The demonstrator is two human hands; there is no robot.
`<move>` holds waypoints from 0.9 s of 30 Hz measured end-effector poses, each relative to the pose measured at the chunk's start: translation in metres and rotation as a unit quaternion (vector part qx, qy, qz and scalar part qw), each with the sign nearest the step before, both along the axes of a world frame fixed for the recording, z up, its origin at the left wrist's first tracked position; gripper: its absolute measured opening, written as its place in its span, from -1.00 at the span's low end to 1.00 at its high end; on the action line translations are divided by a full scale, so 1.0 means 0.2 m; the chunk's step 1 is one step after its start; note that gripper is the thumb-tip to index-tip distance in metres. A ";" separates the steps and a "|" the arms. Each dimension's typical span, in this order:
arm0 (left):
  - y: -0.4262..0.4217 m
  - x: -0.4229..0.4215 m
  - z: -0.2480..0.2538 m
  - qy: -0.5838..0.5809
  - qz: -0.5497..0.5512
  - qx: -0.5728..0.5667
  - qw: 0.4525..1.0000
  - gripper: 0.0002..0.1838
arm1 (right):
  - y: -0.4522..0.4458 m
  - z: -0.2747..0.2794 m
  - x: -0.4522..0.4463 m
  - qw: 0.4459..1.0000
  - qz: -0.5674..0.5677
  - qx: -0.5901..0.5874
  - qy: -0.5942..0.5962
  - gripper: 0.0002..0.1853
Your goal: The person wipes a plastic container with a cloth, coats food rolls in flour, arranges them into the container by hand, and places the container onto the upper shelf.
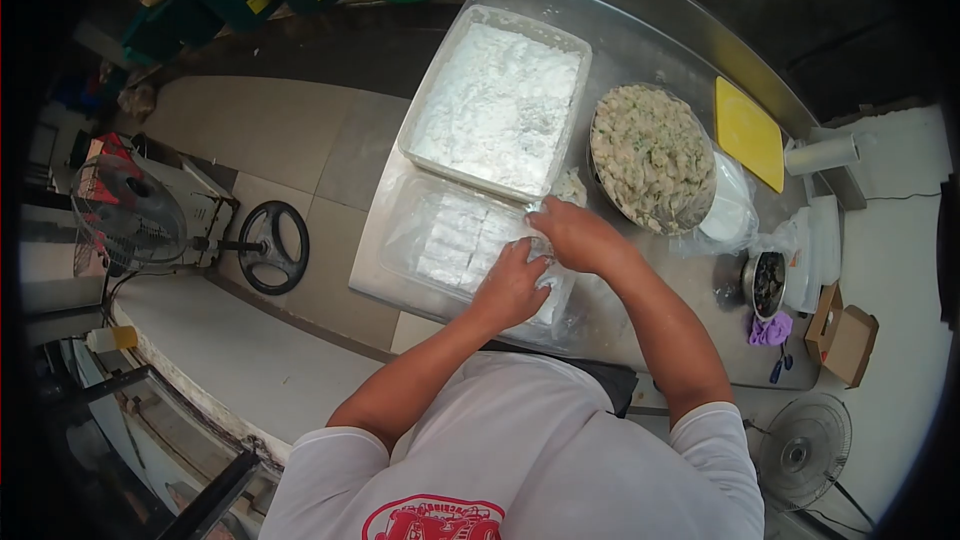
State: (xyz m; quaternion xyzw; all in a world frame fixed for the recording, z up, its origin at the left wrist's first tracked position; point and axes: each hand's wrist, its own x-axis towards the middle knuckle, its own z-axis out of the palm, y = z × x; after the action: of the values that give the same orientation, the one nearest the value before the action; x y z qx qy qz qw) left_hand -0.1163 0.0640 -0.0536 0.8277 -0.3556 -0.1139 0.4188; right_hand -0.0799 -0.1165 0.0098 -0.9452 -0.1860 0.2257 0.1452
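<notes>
My left hand is over a shallow clear plastic tray, its fingers spread and slightly bent at the tray's right part. In that tray lie rows of white, flour-coated pieces. My right hand is just above it, at the near right corner of a large tub filled with white flour. Its fingertips are pinched together at a small whitish bit that I cannot make out. Beside the tub, a wide bowl holds a heaped, chunky pale mixture with green flecks.
A yellow board, a plastic roll, a pot with dark contents, a purple cloth and a cardboard box are at the right. A steel backsplash edges the table. Fans stand on both sides.
</notes>
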 end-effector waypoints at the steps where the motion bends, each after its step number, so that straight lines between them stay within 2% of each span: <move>1: 0.01 0.00 0.00 0.022 0.018 -0.023 0.999 -0.51 | -0.01 -0.03 -0.03 0.997 -0.042 0.028 -0.066 -0.68; 2: 0.01 0.01 -0.01 0.044 0.038 -0.046 0.997 -0.52 | -0.03 -0.06 -0.05 0.986 -0.083 0.057 -0.131 -0.70; 3: 0.02 0.01 -0.02 0.045 0.042 -0.045 0.997 -0.52 | -0.05 -0.06 -0.06 0.987 -0.079 0.058 -0.131 -0.70; 5: 0.01 0.04 -0.05 0.090 0.140 -0.118 0.979 -0.52 | -0.10 -0.04 -0.09 0.988 -0.105 0.065 -0.096 -0.71; 9: -0.02 0.13 -0.09 0.078 0.150 -0.118 0.978 -0.52 | -0.12 -0.13 -0.22 0.983 -0.103 0.073 -0.134 -0.70; 11: -0.04 0.17 -0.09 0.101 0.119 -0.081 0.984 -0.47 | -0.11 -0.14 -0.27 0.964 -0.156 0.119 -0.179 -0.68; 14: -0.08 0.18 -0.01 0.090 0.145 -0.027 0.985 -0.51 | -0.08 -0.17 -0.32 0.957 -0.171 0.101 -0.212 -0.68; 21: -0.07 0.12 -0.05 0.027 0.120 -0.069 0.990 -0.61 | -0.11 -0.19 -0.37 0.952 -0.203 0.046 -0.226 -0.67; 23: -0.06 0.15 -0.04 0.049 0.101 -0.082 0.990 -0.66 | -0.08 -0.19 -0.38 0.934 -0.229 0.098 -0.257 -0.68; 27: -0.07 0.20 -0.03 0.106 0.123 -0.022 0.986 -0.70 | -0.07 -0.24 -0.37 0.939 -0.233 0.080 -0.239 -0.67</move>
State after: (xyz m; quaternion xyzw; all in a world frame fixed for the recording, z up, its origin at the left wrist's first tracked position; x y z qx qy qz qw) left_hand -0.0759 0.0495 -0.0605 0.8392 -0.2069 -0.1403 0.4830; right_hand -0.1547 -0.1297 -0.0373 -0.9735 -0.0072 -0.0627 0.2200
